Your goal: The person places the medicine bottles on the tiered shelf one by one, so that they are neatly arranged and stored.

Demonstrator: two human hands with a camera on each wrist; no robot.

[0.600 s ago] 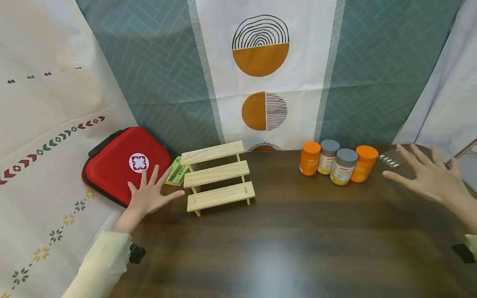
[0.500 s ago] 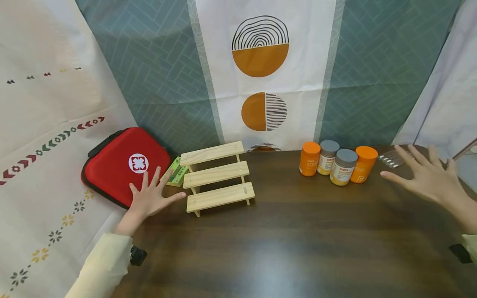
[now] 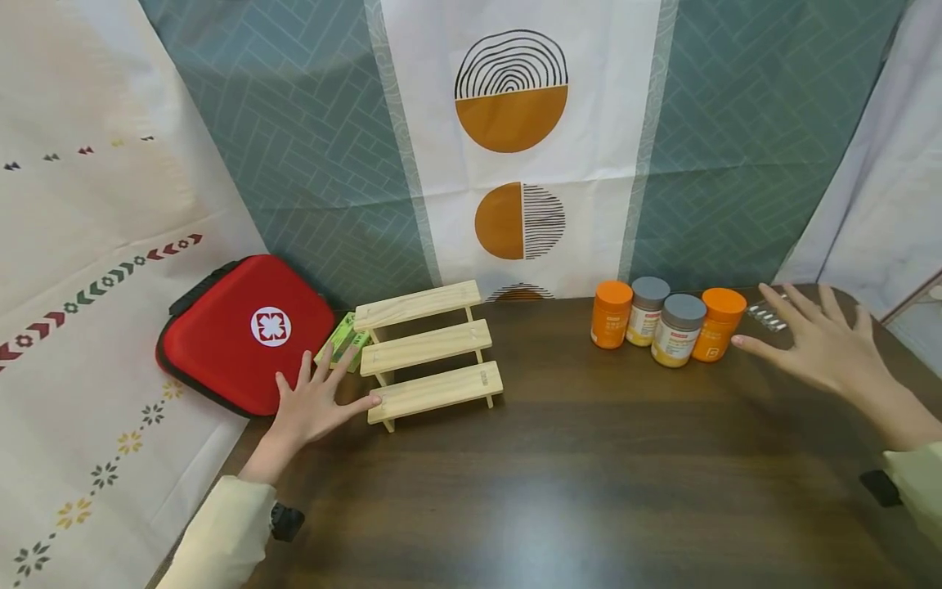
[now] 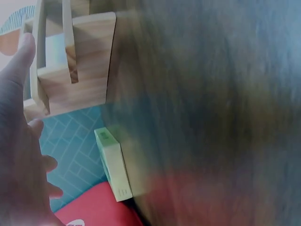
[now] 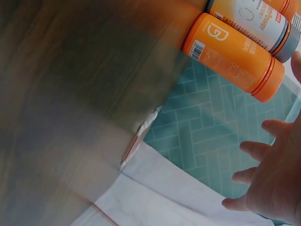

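My left hand [image 3: 312, 411] is held in the air with its fingers spread, holding nothing. It is nearest the red zip case [image 3: 221, 343] with a white emblem, the green box [image 3: 342, 339] and the three-tier wooden rack [image 3: 434, 391]. In the left wrist view, the thumb overlaps the wooden rack [image 4: 84, 61]. My right hand [image 3: 835, 352] also hovers with spread fingers and holds nothing. Just left of it stand an orange jar [image 3: 717, 327] and a grey-lidded jar [image 3: 675, 335]. A clear pack with white pieces [image 3: 765, 315] lies partly hidden behind its fingers.
Another orange jar [image 3: 611, 315] and a second grey-lidded jar [image 3: 646, 311] complete the cluster at the back right. A patterned cloth [image 3: 515, 164] hangs behind the dark wooden table [image 3: 545, 483]. White cloth [image 3: 81, 343] borders the left side.
My left hand has moved right and slightly nearer, its thumb now overlapping the rack's lowest tier in the head view. The right hand has shifted left. Both stay spread and hold nothing.
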